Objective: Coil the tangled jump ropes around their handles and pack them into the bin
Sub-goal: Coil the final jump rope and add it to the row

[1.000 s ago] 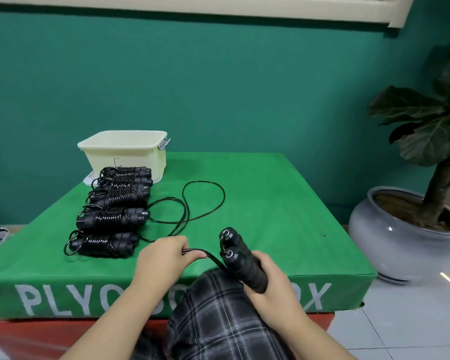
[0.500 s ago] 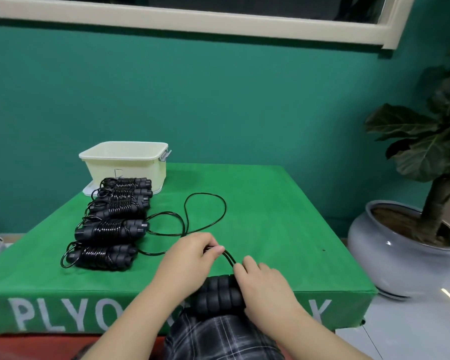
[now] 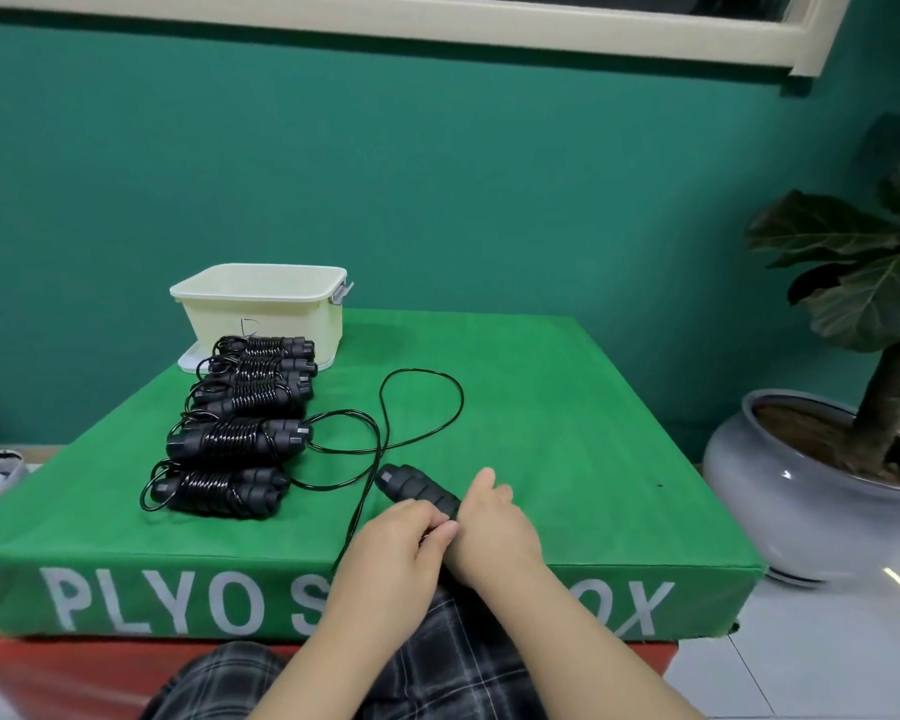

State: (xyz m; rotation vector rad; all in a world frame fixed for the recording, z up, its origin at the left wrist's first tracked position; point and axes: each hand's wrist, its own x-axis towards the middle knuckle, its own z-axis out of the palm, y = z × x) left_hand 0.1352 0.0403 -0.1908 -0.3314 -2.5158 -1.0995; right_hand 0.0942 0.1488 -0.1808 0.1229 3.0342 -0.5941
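Observation:
My right hand [image 3: 492, 530] grips the black ribbed handles [image 3: 418, 491] of a jump rope near the front edge of the green box top; the handles point up and left. My left hand [image 3: 404, 543] pinches the thin black rope close to the handles. The loose rope [image 3: 421, 407] lies in loops on the green surface behind my hands. Several coiled jump ropes [image 3: 235, 439] lie in a row on the left. A cream plastic bin [image 3: 261, 309] stands open at the back left, behind the row.
The green plyo box [image 3: 567, 407] sits on a red base. A grey pot with a large-leaved plant [image 3: 811, 485] stands on the tiled floor to the right. A green wall rises behind. My checked trousers fill the bottom middle.
My hands have moved forward onto the box top. The handles, first upright and then lying sideways low down, now point up and left. My left hand has slid along the rope toward the handles.

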